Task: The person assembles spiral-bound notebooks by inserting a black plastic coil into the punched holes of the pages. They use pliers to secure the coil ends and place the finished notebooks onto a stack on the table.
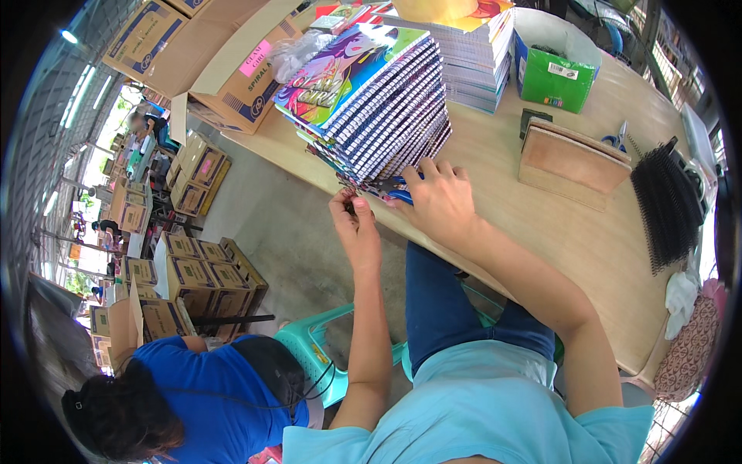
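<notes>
A tall stack of spiral-bound notebooks [394,104] with a colourful cover on top stands near the table's left edge, its wire coils facing me. My right hand [444,197] grips blue-handled pliers [399,196], their jaws at the lowest notebooks' near corner. Close to that corner, just off the table edge, my left hand [358,230] is closed in a pinch. A small dark bit shows between its fingers, too small to make out.
Behind the notebooks sit a stack of printed sheets [471,66] and a green box [553,81]. To the right are a wooden block stand [572,162], scissors [617,138] and a bundle of black coils [666,205]. A carton [239,89] adjoins the table; a person in blue [224,394] sits at left.
</notes>
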Tool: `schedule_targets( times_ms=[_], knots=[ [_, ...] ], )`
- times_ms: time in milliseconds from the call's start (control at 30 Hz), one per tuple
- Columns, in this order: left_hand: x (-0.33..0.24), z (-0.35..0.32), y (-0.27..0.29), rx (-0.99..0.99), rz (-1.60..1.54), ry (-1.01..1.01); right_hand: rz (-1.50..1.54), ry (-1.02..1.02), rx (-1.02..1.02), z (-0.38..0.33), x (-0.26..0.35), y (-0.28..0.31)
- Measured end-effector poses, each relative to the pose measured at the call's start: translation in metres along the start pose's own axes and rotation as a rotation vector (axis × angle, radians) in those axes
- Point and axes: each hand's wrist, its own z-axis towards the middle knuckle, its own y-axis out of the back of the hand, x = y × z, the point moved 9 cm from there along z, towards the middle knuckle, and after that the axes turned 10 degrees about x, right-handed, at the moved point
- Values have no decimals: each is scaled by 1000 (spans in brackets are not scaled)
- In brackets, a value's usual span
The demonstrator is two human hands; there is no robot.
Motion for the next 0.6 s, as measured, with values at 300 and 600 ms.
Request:
schedule_targets(
  times_ms=[300, 600],
  knots=[
    [-11, 9, -2, -116, 430, -213, 108, -1, 150, 11, -4, -19],
    [-7, 5, -3, -125, 305, -191, 17, -15, -81, -6, -14, 15]
  ],
)
